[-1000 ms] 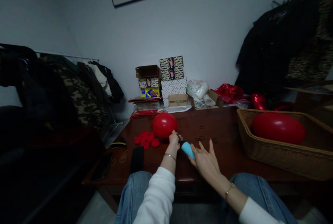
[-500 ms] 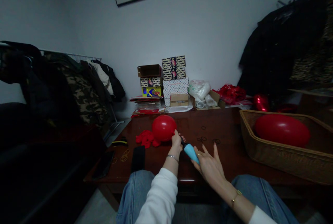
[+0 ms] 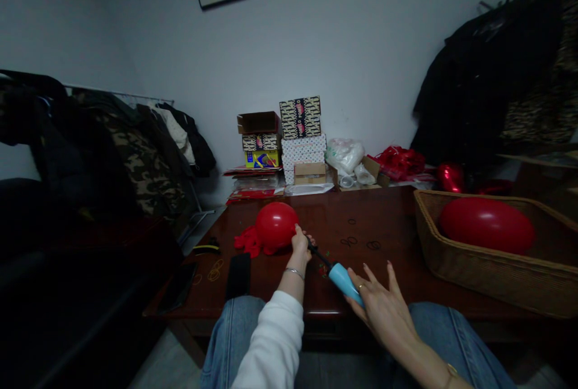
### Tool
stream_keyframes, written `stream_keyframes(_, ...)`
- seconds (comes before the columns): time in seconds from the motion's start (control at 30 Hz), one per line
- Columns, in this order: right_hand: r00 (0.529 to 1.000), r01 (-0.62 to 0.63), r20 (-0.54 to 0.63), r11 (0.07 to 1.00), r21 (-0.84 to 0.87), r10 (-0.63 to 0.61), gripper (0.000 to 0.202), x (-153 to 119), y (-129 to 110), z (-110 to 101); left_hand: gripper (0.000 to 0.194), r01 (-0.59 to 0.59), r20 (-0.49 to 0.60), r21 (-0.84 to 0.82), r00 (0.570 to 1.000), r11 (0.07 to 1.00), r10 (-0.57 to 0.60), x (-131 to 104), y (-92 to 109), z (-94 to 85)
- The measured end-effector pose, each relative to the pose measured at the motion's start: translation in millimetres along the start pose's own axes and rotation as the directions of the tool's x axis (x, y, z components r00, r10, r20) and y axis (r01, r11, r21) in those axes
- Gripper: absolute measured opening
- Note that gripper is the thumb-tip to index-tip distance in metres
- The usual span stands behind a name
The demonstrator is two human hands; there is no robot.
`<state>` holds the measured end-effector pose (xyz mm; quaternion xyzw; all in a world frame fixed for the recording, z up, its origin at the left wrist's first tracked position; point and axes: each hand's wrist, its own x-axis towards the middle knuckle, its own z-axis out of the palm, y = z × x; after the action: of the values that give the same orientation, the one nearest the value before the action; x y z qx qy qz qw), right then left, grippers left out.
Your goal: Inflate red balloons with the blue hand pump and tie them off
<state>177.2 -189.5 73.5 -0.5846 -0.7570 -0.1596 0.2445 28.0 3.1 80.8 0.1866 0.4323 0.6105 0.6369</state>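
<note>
My left hand (image 3: 300, 243) is closed around the neck of a red balloon (image 3: 276, 226), where the black tip of a hand pump goes in. The balloon is round and partly inflated. Against the light blue barrel of the balloon pump (image 3: 345, 283) lies my right hand (image 3: 383, 301), thumb and palm holding its rear end while several fingers stretch out. A black rod shows between the barrel and my left hand. Beside the balloon is a pile of limp red balloons (image 3: 248, 241).
A wicker basket (image 3: 492, 277) with a large red balloon (image 3: 486, 224) stands at the right. Dark rubber bands (image 3: 349, 241), yellow bands (image 3: 215, 270), a black phone-like slab (image 3: 238, 274) and a yellow-black tool (image 3: 206, 249) lie on the table. Boxes (image 3: 303, 157) line the back.
My right hand has drawn the blue barrel back, down and to the right, baring more black rod. The balloon and my left hand have shifted slightly left.
</note>
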Motion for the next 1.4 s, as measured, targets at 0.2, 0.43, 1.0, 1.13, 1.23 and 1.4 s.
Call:
stream_keyframes(0.2, 1.000, 0.006, -0.009, 1.000, -0.030, -0.006, 0.038, 0, 2, 0, 0.045, 0.005, -0.029, -0.011, 1.000, 1.000, -0.006, 0, -1, 1.5)
stream_keyframes(0.43, 0.999, -0.026, 0.031, 0.999, -0.031, 0.027, 0.039, 24, -11, 7, 0.039, 0.003, -0.046, 0.002, 0.999, 1.000, -0.003, -7, 3, 6.0)
stream_keyframes(1.0, 1.000, -0.023, -0.006, 1.000, -0.020, 0.023, 0.038, 27, -17, 10, 0.032, 0.031, -0.015, -0.006, 0.999, 1.000, -0.031, 2, -4, -0.9)
stream_keyframes(1.13, 0.999, 0.022, -0.029, 0.999, -0.026, -0.022, 0.039, 6, -7, 3, 0.033, 0.015, -0.004, -0.004, 1.000, 1.000, -0.015, 4, 3, -3.4)
stream_keyframes(1.23, 0.998, 0.039, -0.053, 0.999, -0.014, -0.039, 0.039, -5, 1, 2, 0.036, 0.021, -0.001, -0.008, 1.000, 1.000, -0.021, 1, 5, -2.4)
stream_keyframes(1.4, 1.000, 0.012, -0.026, 1.000, -0.022, -0.013, 0.040, -5, 5, -4, 0.040, 0.025, -0.003, -0.022, 1.000, 0.999, -0.025, -4, 5, 4.3)
